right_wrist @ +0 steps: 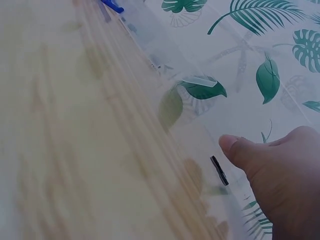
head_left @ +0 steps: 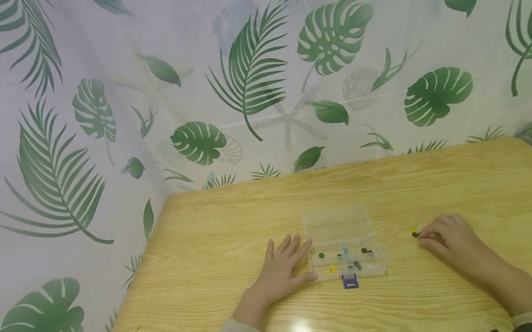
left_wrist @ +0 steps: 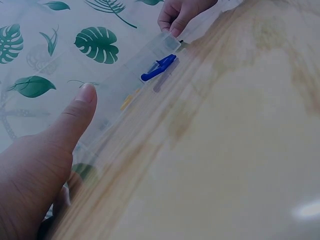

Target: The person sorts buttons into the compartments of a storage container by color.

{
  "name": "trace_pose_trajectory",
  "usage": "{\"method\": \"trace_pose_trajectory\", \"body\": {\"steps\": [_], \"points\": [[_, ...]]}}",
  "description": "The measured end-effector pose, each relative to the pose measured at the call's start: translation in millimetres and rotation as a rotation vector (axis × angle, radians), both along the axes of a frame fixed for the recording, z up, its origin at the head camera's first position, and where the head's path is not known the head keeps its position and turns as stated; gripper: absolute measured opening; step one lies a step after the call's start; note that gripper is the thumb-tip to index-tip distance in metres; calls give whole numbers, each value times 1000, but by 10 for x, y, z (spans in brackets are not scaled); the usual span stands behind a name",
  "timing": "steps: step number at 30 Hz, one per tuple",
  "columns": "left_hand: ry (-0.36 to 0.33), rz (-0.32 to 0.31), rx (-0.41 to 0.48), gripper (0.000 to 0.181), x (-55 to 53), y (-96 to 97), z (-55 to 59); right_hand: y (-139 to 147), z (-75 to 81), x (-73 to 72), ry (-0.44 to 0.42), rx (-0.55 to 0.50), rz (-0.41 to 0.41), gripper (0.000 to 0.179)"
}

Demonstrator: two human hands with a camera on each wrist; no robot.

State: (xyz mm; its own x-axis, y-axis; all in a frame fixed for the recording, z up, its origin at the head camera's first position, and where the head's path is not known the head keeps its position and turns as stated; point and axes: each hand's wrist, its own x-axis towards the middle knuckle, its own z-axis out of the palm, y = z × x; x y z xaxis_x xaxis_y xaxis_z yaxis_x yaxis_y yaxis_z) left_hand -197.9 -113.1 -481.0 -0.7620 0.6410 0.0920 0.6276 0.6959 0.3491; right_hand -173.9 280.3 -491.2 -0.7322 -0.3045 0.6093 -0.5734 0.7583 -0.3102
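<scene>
A clear plastic compartment box (head_left: 327, 275) stands on the table, its transparent lid (head_left: 337, 224) folded back and its blue latch (head_left: 350, 281) at the front. Small round pieces lie sorted by colour in it, among them green (head_left: 321, 255), yellow (head_left: 331, 269) and dark brown (head_left: 366, 250). My left hand (head_left: 280, 270) lies with fingers spread at the box's left side, thumb at the front corner. Right of the box, my right hand (head_left: 452, 243) curls its fingertips at a small dark disc (head_left: 415, 235), seen edge-on near the thumb in the right wrist view; I cannot tell whether it is held.
A small yellow piece (head_left: 412, 230) lies just behind the dark disc. The wooden table (head_left: 232, 214) ends at the back and left against a white curtain (head_left: 151, 117) printed with green leaves. Light glares on the table's front part.
</scene>
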Motion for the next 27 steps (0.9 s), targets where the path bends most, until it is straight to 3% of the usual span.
{"method": "trace_pose_trajectory", "body": {"steps": [7,11,16,27], "points": [[-4,-3,-2,71,-3,4,-16,-53,27,9,45,1,15,20],[-6,-5,-4,73,-4,4,-22,-82,31,-4,105,13,51,12],[-9,-6,-1,72,-2,3,-25,-161,54,-51,198,32,126,33],[9,-2,-12,76,2,-3,-25,-368,100,-46,244,43,147,45]]}}
